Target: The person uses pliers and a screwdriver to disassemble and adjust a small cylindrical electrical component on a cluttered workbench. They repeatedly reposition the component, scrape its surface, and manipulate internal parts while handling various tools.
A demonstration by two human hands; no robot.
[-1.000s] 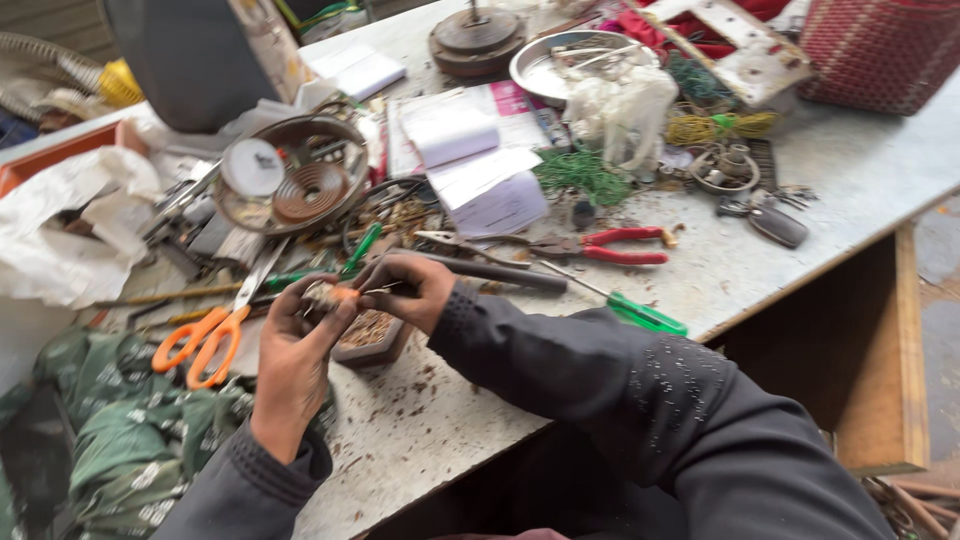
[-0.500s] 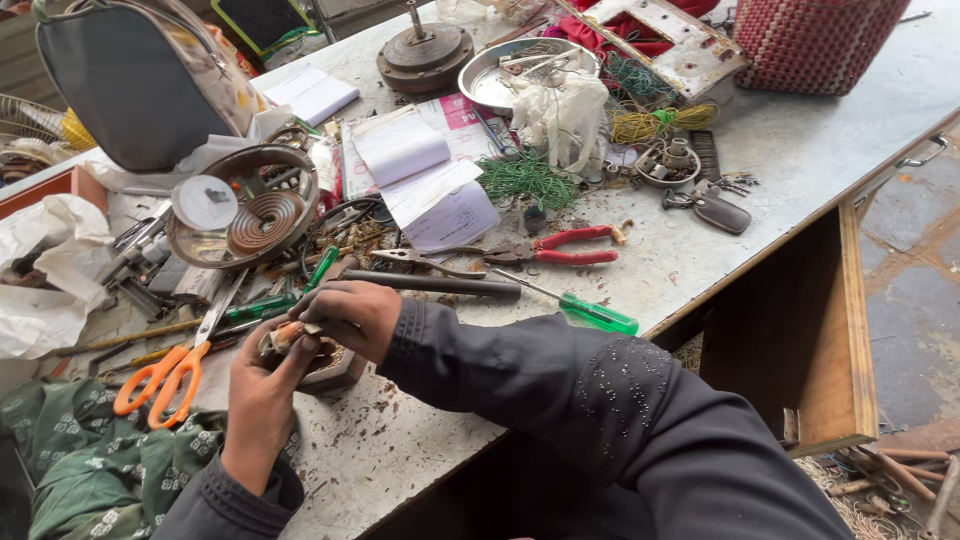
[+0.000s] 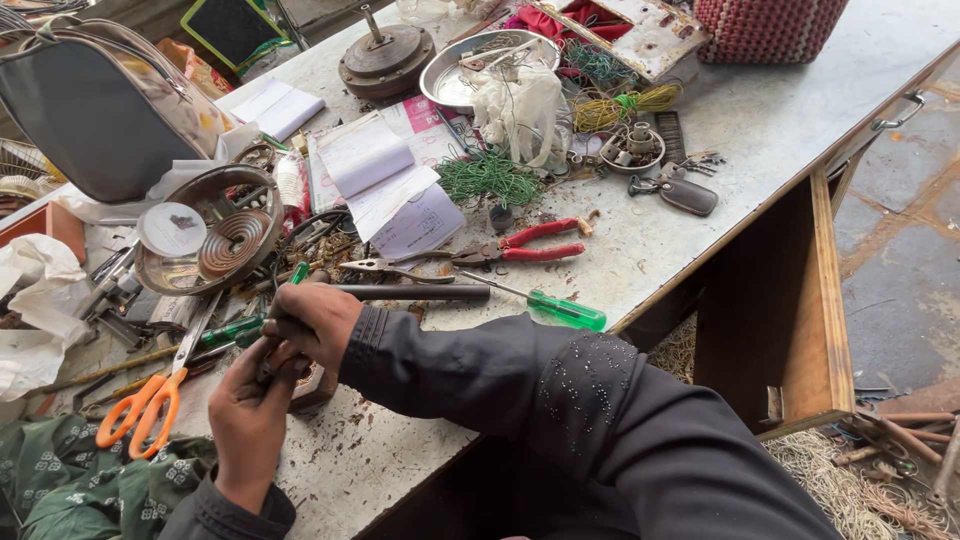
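Observation:
My right hand [image 3: 312, 322] is closed around a small dark metal part [image 3: 270, 362] at the near left of the worktable [image 3: 780, 130]. My left hand [image 3: 248, 412] grips the same part from below, fingers curled against it. The part is mostly hidden between both hands, and a small dark block [image 3: 318, 386] sits under them. Just beyond my right hand lies a long dark rod [image 3: 415, 292]. A green-handled screwdriver [image 3: 560, 310] lies to its right, and orange-handled scissors [image 3: 142, 408] lie left of my left hand.
Red-handled pliers [image 3: 525, 245], a round metal dish with a coil [image 3: 212, 232], papers [image 3: 378, 185], green wire [image 3: 487, 177], a steel plate [image 3: 472, 72] and a grey bag [image 3: 100, 120] crowd the table. A wooden drawer [image 3: 815, 300] hangs open at right. Green cloth [image 3: 70, 485] lies at lower left.
The camera view has shifted, so the table sits lower and left in frame. Both hands stay together on the small part, with slight turning of the fingers.

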